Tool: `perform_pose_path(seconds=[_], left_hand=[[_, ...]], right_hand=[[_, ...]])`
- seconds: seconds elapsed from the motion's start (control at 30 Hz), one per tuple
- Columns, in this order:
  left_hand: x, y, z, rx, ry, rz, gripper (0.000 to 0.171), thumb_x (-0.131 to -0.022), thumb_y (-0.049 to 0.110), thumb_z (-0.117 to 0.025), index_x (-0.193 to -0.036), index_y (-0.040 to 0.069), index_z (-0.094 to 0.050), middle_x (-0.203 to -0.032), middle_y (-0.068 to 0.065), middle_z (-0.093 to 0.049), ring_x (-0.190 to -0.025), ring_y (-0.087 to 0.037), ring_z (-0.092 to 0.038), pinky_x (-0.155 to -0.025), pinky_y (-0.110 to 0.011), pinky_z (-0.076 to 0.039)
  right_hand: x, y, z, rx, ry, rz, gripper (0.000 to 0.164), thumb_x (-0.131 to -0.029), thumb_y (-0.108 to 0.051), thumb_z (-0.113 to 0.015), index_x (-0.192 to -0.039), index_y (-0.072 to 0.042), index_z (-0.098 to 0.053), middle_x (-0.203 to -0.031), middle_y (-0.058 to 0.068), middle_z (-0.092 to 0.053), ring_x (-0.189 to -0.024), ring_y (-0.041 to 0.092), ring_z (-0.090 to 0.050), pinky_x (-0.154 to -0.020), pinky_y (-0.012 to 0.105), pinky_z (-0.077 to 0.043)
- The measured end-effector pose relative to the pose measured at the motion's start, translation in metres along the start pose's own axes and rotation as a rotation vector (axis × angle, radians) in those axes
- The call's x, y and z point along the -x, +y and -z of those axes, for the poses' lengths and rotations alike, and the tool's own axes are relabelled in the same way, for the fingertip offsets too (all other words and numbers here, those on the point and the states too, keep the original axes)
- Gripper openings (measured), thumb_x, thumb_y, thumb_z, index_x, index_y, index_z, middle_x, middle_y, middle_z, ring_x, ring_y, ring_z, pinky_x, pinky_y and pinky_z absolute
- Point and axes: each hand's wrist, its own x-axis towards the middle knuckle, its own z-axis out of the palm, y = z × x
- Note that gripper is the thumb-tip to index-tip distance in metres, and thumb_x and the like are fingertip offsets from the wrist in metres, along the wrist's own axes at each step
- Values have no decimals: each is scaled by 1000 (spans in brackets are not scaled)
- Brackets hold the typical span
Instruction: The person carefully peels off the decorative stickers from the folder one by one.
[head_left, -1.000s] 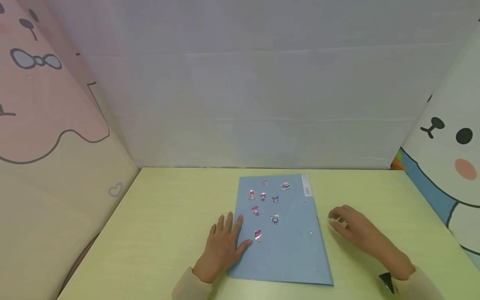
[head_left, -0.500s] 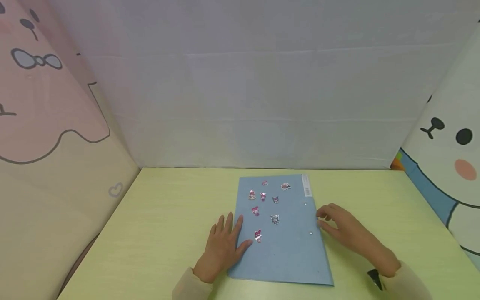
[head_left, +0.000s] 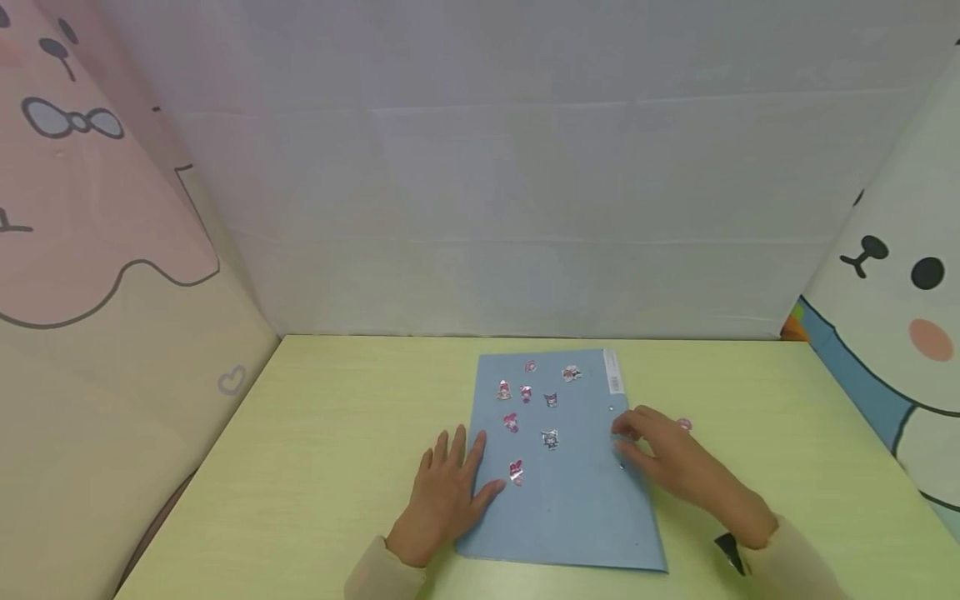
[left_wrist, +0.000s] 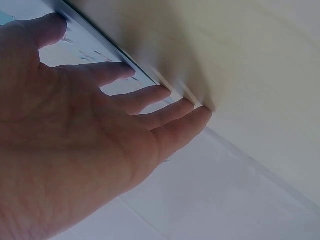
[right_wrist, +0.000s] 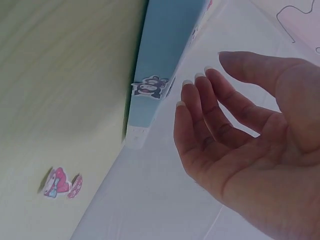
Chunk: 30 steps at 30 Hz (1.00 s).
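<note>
Fingers spread on left hand [head_left: 441,493], thumb over left part of blue folder [head_left: 562,521]. Fingers of right hand [head_left: 671,458] loosely bent, thumb apart, above folder's right edge. One folder, lying flat on yellow-green table [head_left: 345,417]. On cover: eight small stickers [head_left: 551,439], one white label [head_left: 612,370]. On right side: one dark sticker [right_wrist: 150,87]. Right of folder: at least one pink sticker [right_wrist: 57,183] on table.

My head camera looks forward and down from farther off; close wrist cameras face my left hand [left_wrist: 95,120] and right hand [right_wrist: 270,160] palm-side, all sharing the flat, rectangular, stickered blue folder [head_left: 566,521].
</note>
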Motion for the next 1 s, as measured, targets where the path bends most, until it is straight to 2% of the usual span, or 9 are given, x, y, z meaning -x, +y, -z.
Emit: perform_pose_path(seconds=[0.2,0.37,0.5,0.7,1.0], left_hand=[[1,0,1,2,-19,8,69,-98,52,-60,-150,7,-51,-150,-25,-49,-137,-47,-45,-105,-59,-42],[0,0,0,4,-20,8,69,-98,52,-60,-150,7,-51,-150,-25,-48,-138,-47,-45,-106,-60,-42],[1,-1,-4,5,16,-12,68,-98,52,-61,-148,6,-53,-149,-26,-49,-136,-48,-46,-104,-60,-43],[1,-1,-2,5,13,-6,68,-98,51,-60,-149,6,-53,-148,-25,-50,-136,-47,-46,-105,-59,-42],[1,-1,-1,16,2,0,69,-99,52,-60,-149,6,-52,-149,-26,-49,-137,-47,-45,-105,-60,-41]], right_hand=[[-4,-5,-5,11,-20,-11,17,-89,-2,-77,-104,-6,-68,-97,-5,-64,-87,13,-61,-78,33,-56],[-6,-7,-11,17,7,55,20,-86,1,-78,-103,-5,-68,-96,-3,-64,-87,14,-63,-78,34,-56],[-7,-9,-14,18,30,106,22,-85,2,-79,-102,-6,-67,-96,-4,-64,-86,13,-62,-77,33,-56],[-11,-18,-15,21,-41,49,18,-89,-2,-76,-105,-7,-68,-98,-5,-63,-89,13,-61,-81,33,-56],[-18,-27,-22,11,-71,60,18,-89,-1,-76,-104,-6,-68,-98,-1,-63,-90,17,-61,-82,35,-56]])
